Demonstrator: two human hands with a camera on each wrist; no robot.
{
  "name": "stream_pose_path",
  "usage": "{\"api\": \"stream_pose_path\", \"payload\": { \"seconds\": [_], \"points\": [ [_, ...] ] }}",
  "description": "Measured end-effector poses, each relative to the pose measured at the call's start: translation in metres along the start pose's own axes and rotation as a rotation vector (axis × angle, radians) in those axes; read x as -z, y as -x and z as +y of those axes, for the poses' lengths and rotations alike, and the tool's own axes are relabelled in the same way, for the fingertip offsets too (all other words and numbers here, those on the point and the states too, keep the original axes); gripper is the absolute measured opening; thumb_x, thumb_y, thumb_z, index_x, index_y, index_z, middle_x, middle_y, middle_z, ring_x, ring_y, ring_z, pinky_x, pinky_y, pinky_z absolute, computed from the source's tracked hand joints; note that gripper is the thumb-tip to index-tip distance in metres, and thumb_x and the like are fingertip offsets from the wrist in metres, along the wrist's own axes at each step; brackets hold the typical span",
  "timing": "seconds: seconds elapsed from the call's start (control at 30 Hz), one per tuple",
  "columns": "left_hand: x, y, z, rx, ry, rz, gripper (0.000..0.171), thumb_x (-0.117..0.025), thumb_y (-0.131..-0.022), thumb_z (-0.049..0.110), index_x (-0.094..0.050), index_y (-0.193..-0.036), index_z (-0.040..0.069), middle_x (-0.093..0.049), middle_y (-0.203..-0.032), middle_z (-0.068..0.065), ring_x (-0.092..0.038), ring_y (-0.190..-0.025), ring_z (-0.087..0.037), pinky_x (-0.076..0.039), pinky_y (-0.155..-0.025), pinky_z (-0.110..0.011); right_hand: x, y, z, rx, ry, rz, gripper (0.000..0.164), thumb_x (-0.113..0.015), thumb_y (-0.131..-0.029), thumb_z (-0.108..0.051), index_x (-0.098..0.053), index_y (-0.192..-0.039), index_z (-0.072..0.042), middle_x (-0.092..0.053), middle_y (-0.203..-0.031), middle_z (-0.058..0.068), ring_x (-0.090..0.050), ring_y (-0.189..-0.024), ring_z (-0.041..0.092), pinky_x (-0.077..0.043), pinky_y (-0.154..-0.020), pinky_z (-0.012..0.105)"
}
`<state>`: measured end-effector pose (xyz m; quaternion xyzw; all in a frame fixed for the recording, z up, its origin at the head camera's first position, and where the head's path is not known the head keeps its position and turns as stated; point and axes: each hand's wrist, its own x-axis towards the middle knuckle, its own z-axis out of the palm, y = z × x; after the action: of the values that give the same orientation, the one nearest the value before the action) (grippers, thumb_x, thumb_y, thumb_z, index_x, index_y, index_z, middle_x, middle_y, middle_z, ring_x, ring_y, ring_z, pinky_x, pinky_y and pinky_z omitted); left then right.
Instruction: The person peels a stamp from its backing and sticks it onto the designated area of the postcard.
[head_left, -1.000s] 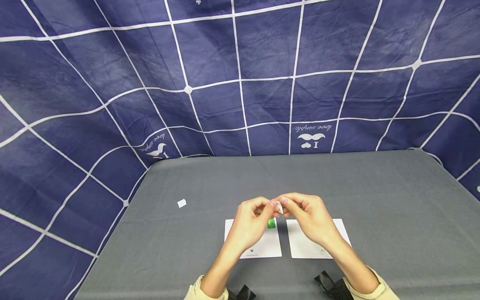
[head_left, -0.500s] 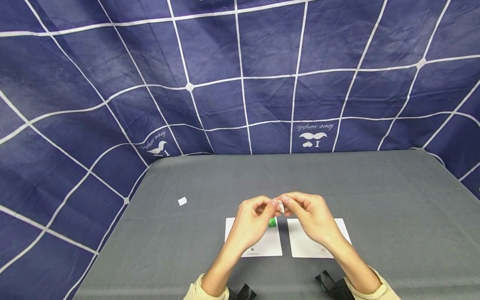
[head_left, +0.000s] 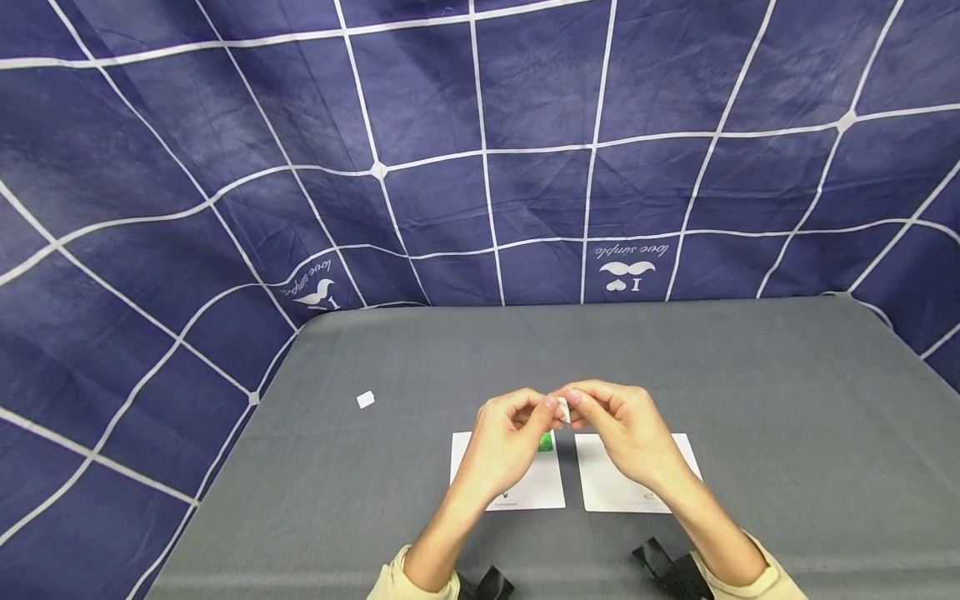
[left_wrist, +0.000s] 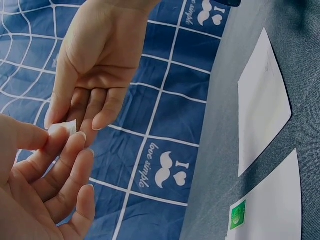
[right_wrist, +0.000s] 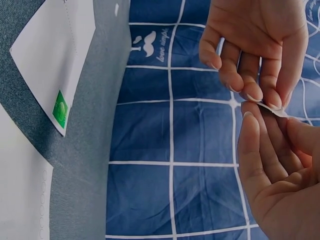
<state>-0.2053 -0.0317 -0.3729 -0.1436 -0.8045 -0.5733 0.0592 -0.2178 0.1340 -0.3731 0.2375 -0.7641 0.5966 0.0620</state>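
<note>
Both hands meet at the fingertips above the table, pinching one small white piece of paper [head_left: 564, 411] between them. My left hand [head_left: 502, 437] holds its left side with thumb and index finger. From the other side, the thumb and fingers of my right hand [head_left: 630, 429] grip it. In the left wrist view, the paper piece [left_wrist: 71, 127] shows a finely jagged edge; the right wrist view catches it nearly edge-on. Below the hands lie two white envelopes, the left envelope [head_left: 536, 487] with a green stamp [head_left: 546, 442] in its upper right corner, the right envelope [head_left: 603, 479] partly covered by my forearm.
A small white paper square [head_left: 365, 399] lies apart on the left of the grey table [head_left: 420, 358]. Behind and beside the table hangs a blue cloth [head_left: 435, 208] with white grid lines. Black straps [head_left: 663, 567] show near the sleeves at the front.
The head view has tilted slightly, so the table appears a little higher. Both hands keep their pinch on the white piece of paper, with only slight finger movement.
</note>
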Motion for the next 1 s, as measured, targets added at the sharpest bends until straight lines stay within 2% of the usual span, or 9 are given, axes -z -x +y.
{"api": "stream_pose_path", "payload": {
  "seconds": [0.37, 0.8, 1.0],
  "points": [
    [-0.0014, -0.0002, 0.0025, 0.009, 0.022, 0.014, 0.019, -0.057, -0.095, 0.011, -0.072, -0.084, 0.005, -0.07, -0.079, -0.005, -0.066, -0.074, -0.008, -0.051, -0.066, -0.025, 0.0014, -0.0003, -0.0027, -0.032, -0.02, 0.012, 0.016, -0.057, -0.095, -0.004, -0.07, -0.1, 0.005, -0.07, -0.089, 0.009, -0.066, -0.076, 0.012, -0.055, -0.071, 0.029],
    [-0.001, -0.0001, 0.0028, 0.019, 0.014, 0.023, 0.02, -0.058, -0.095, 0.015, -0.072, -0.084, 0.006, -0.07, -0.078, 0.001, -0.068, -0.075, -0.011, -0.052, -0.067, -0.026, 0.0015, -0.0005, -0.0037, -0.033, -0.014, 0.006, 0.016, -0.058, -0.095, -0.005, -0.07, -0.1, 0.003, -0.07, -0.088, 0.007, -0.067, -0.076, 0.017, -0.055, -0.071, 0.029],
    [-0.0012, 0.0, 0.0028, 0.019, 0.018, 0.016, 0.018, -0.058, -0.094, 0.012, -0.072, -0.084, 0.006, -0.071, -0.079, 0.0, -0.067, -0.076, -0.009, -0.052, -0.068, -0.026, 0.002, -0.0005, -0.0038, -0.036, -0.007, 0.003, 0.016, -0.058, -0.095, -0.005, -0.07, -0.099, 0.003, -0.07, -0.087, 0.006, -0.066, -0.075, 0.012, -0.055, -0.07, 0.029]
  ]
}}
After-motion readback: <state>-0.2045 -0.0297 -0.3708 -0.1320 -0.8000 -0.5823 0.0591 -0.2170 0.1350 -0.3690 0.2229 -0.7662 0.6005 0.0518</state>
